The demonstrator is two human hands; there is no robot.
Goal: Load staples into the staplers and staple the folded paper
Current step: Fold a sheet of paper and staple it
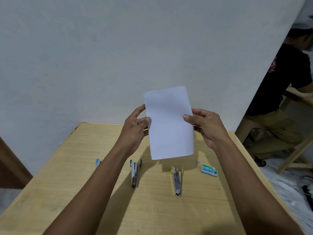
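I hold a folded white paper (169, 122) upright above the wooden table (71, 175). My left hand (135, 128) pinches its left edge and my right hand (206, 128) pinches its right edge. Below on the table lie three small staplers: a green one (135, 173) and a yellow one (177, 180), both in full view, and a light blue one (97, 162) mostly hidden behind my left forearm. A small green staple box (209, 170) rests to the right of the yellow stapler.
A plain wall rises just behind the table. Another person (284, 99) sits at the right beyond the wall's corner, by wooden furniture. A dark wooden piece (10, 167) stands at the left edge.
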